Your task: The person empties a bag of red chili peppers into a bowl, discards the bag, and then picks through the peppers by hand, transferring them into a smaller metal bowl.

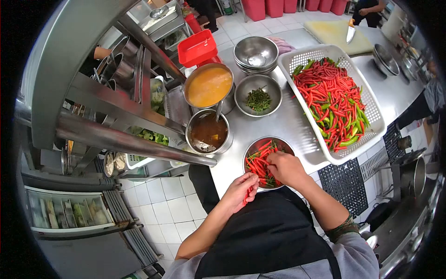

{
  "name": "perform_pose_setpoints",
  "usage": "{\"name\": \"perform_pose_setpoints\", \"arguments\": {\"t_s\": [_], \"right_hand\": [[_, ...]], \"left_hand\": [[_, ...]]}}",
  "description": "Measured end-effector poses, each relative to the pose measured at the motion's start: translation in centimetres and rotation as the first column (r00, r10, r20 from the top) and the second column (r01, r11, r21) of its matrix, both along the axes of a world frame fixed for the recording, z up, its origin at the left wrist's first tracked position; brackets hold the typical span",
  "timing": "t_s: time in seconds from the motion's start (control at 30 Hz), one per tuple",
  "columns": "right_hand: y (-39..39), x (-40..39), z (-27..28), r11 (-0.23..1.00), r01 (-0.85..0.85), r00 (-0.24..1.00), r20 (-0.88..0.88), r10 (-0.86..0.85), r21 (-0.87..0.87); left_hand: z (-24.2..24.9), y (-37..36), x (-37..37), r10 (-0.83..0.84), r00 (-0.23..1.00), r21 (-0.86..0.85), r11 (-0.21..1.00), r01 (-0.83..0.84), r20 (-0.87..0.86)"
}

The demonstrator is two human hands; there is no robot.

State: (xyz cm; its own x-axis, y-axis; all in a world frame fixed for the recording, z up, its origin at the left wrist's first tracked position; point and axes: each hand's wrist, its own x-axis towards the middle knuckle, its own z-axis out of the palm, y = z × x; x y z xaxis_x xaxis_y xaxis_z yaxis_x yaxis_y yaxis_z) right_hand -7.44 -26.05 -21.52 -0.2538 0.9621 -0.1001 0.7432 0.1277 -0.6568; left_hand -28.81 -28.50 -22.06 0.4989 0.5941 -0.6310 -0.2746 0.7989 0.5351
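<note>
My left hand point(238, 189) is closed on a red chili point(245, 197) at the near edge of the steel counter point(283, 123). Just in front of it, my right hand point(284, 167) reaches into a small steel bowl point(253, 146) holding several red chilies, its fingers pinching at them. A white plastic basket point(302, 56) piled with red and green chilies lies to the right of the bowl. A steel bowl with green chili stems point(258, 94) stands behind it.
A pot of orange sauce point(209, 86) and a pot of brown liquid point(208, 131) stand to the left. Stacked steel bowls point(256, 53), a red tub point(197, 46) and a cutting board point(332, 30) with a knife point(350, 33) are further back. A steel shelf frame point(116, 135) crosses the left.
</note>
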Motion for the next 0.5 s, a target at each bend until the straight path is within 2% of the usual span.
{"name": "perform_pose_setpoints", "arguments": {"t_s": [0.1,0.13,0.2,0.27,0.33,0.4,0.5], "right_hand": [[-0.8,0.8,2.5,0.993,-0.121,0.983,-0.138,0.119,-0.011],[-1.2,1.1,2.9,0.975,-0.219,0.955,-0.197,0.222,0.036],[-2.0,1.0,4.6,0.947,-0.321,0.917,-0.241,0.318,0.026],[-2.4,0.9,5.0,0.919,-0.391,0.886,-0.256,0.387,0.037],[-2.4,1.0,4.8,0.921,-0.39,0.889,-0.252,0.381,0.018],[-2.2,1.2,5.3,0.932,-0.363,0.895,-0.273,0.353,0.015],[-2.1,1.4,4.4,0.949,-0.315,0.914,-0.279,0.296,-0.027]], "left_hand": [[0.1,0.0,-0.5,0.051,0.998,0.039,0.998,-0.05,-0.022],[0.1,0.0,-0.6,0.044,0.999,0.035,0.998,-0.043,-0.022],[-0.1,0.0,-0.6,0.024,1.0,0.028,0.999,-0.023,-0.018],[0.2,0.0,-0.3,-0.152,0.988,0.088,0.984,0.155,-0.031],[1.1,0.2,0.1,-0.292,0.955,0.129,0.946,0.296,-0.05],[1.2,0.6,0.0,-0.352,0.932,0.18,0.915,0.361,-0.082],[1.2,0.5,0.4,-0.356,0.925,0.197,0.905,0.377,-0.134]]}}
